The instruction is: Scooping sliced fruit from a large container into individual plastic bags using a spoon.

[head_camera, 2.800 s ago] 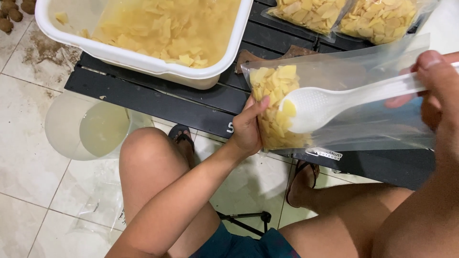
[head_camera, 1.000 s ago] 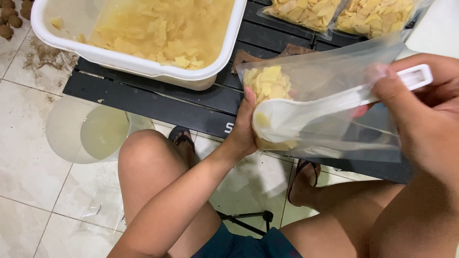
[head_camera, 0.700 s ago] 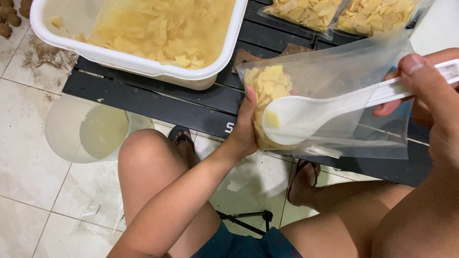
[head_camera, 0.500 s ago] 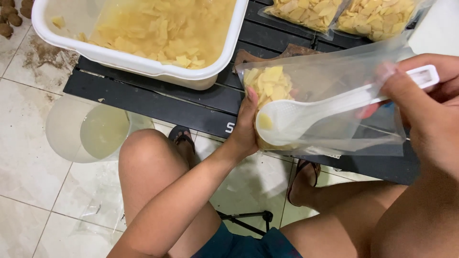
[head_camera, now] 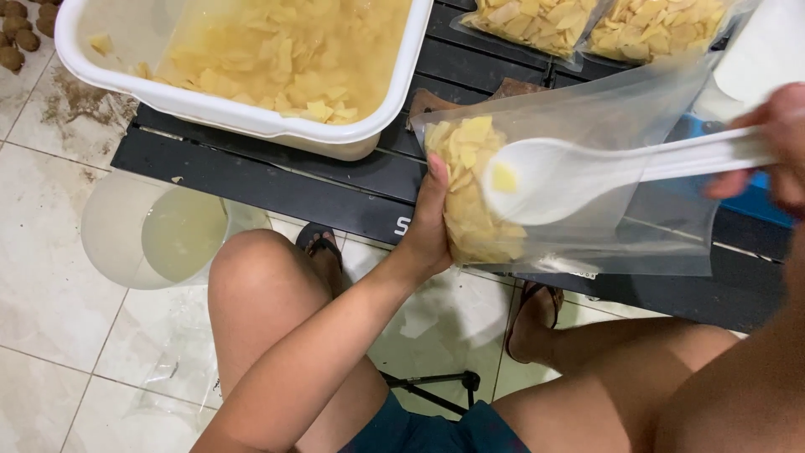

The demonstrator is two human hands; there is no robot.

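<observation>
left hand [head_camera: 429, 226]: fingers gripping bag [head_camera: 587, 168] bottom | right hand [head_camera: 776, 147]: fingers holding spoon [head_camera: 545, 178] handle | change: spoon drawn back toward 3 o'clock, one slice [head_camera: 503, 178] left on it

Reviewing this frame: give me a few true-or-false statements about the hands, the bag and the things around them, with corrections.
1. The left hand grips the filled end of the clear bag. True.
2. The right hand holds a metal fork. False: it holds a white plastic spoon.
3. The spoon's bowl is inside the bag. True.
4. The white tub is empty. False: it holds yellow slices in liquid.
5. Two filled bags lie on the black table. True.
</observation>
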